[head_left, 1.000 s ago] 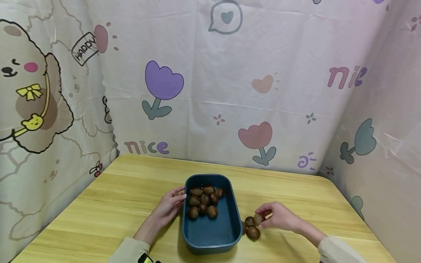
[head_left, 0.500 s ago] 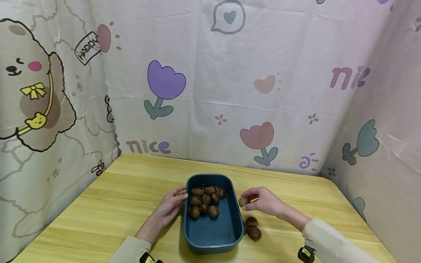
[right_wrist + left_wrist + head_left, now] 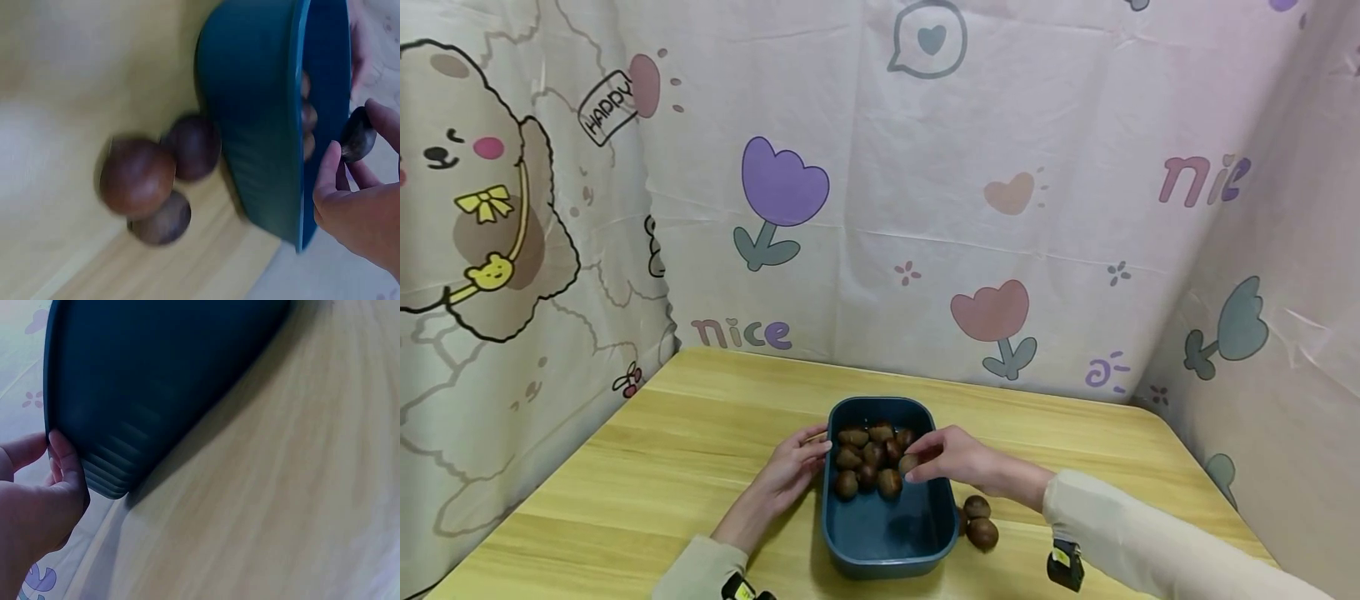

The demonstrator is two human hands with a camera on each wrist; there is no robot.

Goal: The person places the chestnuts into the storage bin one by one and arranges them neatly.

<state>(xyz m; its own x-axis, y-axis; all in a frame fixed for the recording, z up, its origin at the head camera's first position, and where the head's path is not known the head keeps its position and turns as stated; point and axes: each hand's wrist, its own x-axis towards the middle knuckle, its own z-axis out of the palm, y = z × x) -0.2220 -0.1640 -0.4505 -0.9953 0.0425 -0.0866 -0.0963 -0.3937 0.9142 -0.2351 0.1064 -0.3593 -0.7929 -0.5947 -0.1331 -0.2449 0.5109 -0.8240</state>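
Between thumb and fingertips, my right hand pinches a brown chestnut, over the right side of a dark blue rectangular container. Several chestnuts lie together in the container's far half. My left hand holds the container's left side, its thumb and fingers at the rim; the left wrist view shows the fingers against the outer wall. On the table to the right of the container, 3 chestnuts sit close together, one right by its wall.
The container stands on a yellow wood-grain table. A printed cloth with flowers and a bear hangs behind the table and along both sides. Each wrist bears a black device.
My right hand has lifted one chestnut from the group on the table and carried it left over the container's rim. My left hand stays at the container's side.
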